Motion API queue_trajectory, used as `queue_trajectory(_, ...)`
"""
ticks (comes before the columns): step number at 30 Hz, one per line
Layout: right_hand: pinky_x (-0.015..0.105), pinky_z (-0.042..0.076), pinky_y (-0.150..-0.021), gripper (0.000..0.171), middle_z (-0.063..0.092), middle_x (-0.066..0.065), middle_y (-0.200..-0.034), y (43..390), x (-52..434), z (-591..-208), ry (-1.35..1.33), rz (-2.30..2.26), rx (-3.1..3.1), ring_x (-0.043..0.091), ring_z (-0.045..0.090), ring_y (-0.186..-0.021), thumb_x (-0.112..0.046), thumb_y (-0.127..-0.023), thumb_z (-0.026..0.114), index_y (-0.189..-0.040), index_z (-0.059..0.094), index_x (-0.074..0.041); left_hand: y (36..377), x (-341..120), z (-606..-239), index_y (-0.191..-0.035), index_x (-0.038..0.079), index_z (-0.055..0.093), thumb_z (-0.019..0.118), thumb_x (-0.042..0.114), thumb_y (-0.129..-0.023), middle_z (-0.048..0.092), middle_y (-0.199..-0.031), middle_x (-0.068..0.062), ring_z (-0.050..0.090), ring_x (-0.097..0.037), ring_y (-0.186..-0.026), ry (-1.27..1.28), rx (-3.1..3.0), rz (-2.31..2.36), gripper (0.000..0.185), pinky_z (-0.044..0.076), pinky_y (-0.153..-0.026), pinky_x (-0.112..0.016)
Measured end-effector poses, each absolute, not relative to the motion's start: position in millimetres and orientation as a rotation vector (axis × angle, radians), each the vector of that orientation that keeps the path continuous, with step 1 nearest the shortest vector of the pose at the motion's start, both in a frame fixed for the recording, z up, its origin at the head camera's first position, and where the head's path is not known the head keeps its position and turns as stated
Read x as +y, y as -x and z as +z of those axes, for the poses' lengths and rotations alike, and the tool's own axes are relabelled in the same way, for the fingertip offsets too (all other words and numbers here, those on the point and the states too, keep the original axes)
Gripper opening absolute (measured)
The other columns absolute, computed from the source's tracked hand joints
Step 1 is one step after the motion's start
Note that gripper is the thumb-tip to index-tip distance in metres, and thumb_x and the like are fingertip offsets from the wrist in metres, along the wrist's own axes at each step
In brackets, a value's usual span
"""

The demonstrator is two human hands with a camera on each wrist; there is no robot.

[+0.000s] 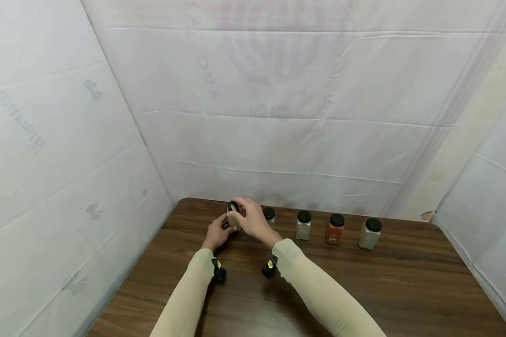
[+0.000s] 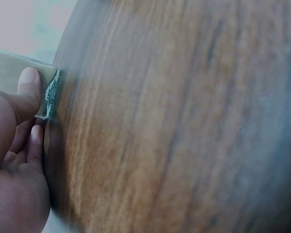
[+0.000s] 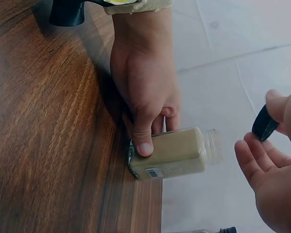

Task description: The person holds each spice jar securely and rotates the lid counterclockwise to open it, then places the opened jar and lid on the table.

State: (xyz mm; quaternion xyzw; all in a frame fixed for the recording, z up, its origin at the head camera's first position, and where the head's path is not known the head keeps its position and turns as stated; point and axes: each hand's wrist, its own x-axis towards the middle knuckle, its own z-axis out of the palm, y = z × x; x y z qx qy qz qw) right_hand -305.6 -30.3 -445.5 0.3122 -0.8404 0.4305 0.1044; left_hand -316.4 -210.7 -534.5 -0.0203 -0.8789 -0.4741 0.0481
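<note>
At the left end of the table, the left hand (image 1: pixel 216 234) grips a clear jar (image 3: pixel 177 150) of beige powder near its base, thumb across one side. The jar stands upright, its threaded neck uncovered. Just off that neck, the right hand (image 1: pixel 254 221) pinches a black lid (image 3: pixel 264 124), held tilted and apart from the jar. A small barcode label (image 3: pixel 154 173) shows low on the jar. In the left wrist view only the lower part of the jar appears, with the left thumb (image 2: pixel 30 90) pressed against it.
Several black-lidded jars stand in a row to the right: one partly hidden behind the right hand (image 1: pixel 268 214), a pale one (image 1: pixel 303 227), an orange-red one (image 1: pixel 334 231) and another pale one (image 1: pixel 368 237). White sheeting (image 1: pixel 253 140) rises behind the brown wooden table (image 1: pixel 405 281).
</note>
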Motion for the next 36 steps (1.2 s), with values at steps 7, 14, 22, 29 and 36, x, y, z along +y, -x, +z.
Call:
queue_trajectory(7,0.032,0.055,-0.077,0.045,0.057,0.012,-0.134,300.1,-24.8,-443.6,-0.978,1.219,-2.551,0.023,0.063,-0.099,-0.016,-0.102,0.067,-0.146,0.058,-0.015,315.9,-211.0,-533.5,-0.149,0.004,0.052,0.075,0.013,-0.095,0.057,-0.146,-0.019,0.054,-0.038,-0.134,0.06,-2.694,-1.417,0.059,0.046,-0.11,-0.053)
queue_trajectory(14,0.029,0.05,-0.069,0.046,0.056,0.012,-0.134,296.1,-19.1,-440.2,-1.022,1.165,-2.623,0.018,0.056,-0.088,-0.016,-0.102,0.066,-0.147,0.057,-0.015,315.0,-210.4,-531.0,-0.15,0.003,0.05,0.075,0.014,-0.095,0.057,-0.146,-0.02,0.054,-0.037,-0.134,0.057,-2.702,-1.412,0.061,0.046,-0.11,-0.053)
queue_trajectory(22,0.025,0.049,-0.064,0.046,0.053,0.013,-0.13,292.8,-15.3,-446.9,-1.109,1.126,-2.683,0.01,0.053,-0.077,-0.013,-0.101,0.067,-0.146,0.058,-0.012,315.0,-211.1,-532.8,-0.149,0.002,0.051,0.073,0.011,-0.096,0.059,-0.143,-0.021,0.055,-0.039,-0.133,0.057,-2.707,-1.388,0.058,0.046,-0.109,-0.053)
queue_trajectory(29,0.024,0.053,-0.072,0.051,0.057,0.012,-0.13,293.3,-17.6,-459.7,-1.169,1.051,-2.688,0.011,0.058,-0.084,-0.013,-0.099,0.07,-0.148,0.054,-0.01,315.5,-212.0,-535.6,-0.146,0.004,0.056,0.068,-0.001,-0.095,0.063,-0.138,-0.021,0.059,-0.038,-0.128,0.056,-2.701,-1.341,0.053,0.05,-0.106,-0.051)
queue_trajectory(36,0.027,0.055,-0.08,0.05,0.06,0.008,-0.127,293.1,-20.3,-475.8,-1.138,0.954,-2.74,0.016,0.062,-0.099,-0.016,-0.096,0.075,-0.142,0.059,-0.008,317.6,-211.3,-537.4,-0.146,0.001,0.054,0.063,-0.004,-0.096,0.062,-0.138,-0.024,0.059,-0.039,-0.128,0.086,-2.69,-1.329,0.05,0.051,-0.105,-0.05)
